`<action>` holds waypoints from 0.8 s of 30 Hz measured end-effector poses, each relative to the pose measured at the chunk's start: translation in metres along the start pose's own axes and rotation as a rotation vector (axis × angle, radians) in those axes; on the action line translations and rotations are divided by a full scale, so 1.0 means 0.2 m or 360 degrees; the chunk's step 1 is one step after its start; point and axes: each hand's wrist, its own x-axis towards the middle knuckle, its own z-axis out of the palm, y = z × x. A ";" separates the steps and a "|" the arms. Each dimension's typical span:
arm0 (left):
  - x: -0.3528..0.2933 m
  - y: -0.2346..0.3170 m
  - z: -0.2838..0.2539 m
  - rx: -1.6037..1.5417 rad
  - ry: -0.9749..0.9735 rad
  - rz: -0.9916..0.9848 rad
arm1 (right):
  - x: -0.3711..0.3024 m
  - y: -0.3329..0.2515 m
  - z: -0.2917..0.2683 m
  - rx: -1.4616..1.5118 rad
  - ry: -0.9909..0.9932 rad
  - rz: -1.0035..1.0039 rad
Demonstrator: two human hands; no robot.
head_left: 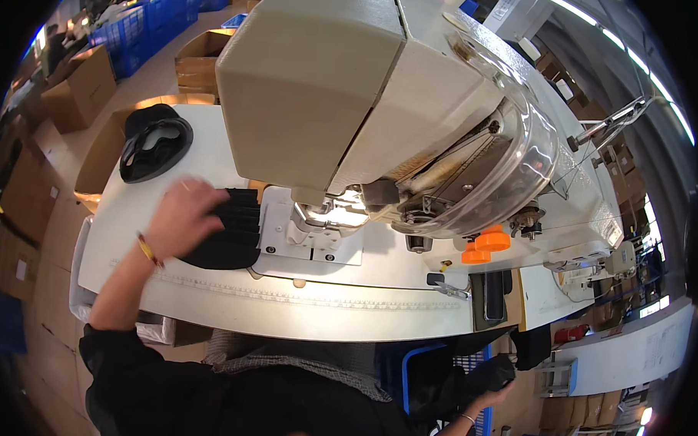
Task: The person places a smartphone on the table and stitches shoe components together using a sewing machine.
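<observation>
My left hand (183,217), slightly blurred, is over the left part of the sewing table (208,301), its thumb apart from the fingers and nothing visibly gripped. Beside its fingertips lies a row of overlapping black fabric pieces (237,222), left of the metal plate of a large beige sewing machine (308,78). At the lower right, my right hand (498,397) is closed on a black fabric piece (488,375), above a blue plastic basket (407,374) with dark cloth in it. The palm side of that hand is partly hidden by the fabric.
A black cap-like piece (155,143) lies at the table's far left. A ruler strip (300,295) runs along the front edge. Orange knobs (486,242) hang under the machine's right side; a dark phone-like object (494,296) lies near the right edge. Cardboard boxes (80,93) stand left.
</observation>
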 end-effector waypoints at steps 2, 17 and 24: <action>-0.06 0.22 0.08 -0.0203 -0.0367 0.0166 | 0.15 -0.21 0.02 0.0380 -0.0005 -0.0243; 0.04 0.35 0.09 -0.0513 -0.0345 -0.0241 | -0.07 -2.57 0.17 0.1469 -0.0238 -0.2053; 0.29 0.45 -0.26 -0.0634 0.0379 0.0040 | -0.22 -2.68 0.34 0.1537 -0.0056 -0.2142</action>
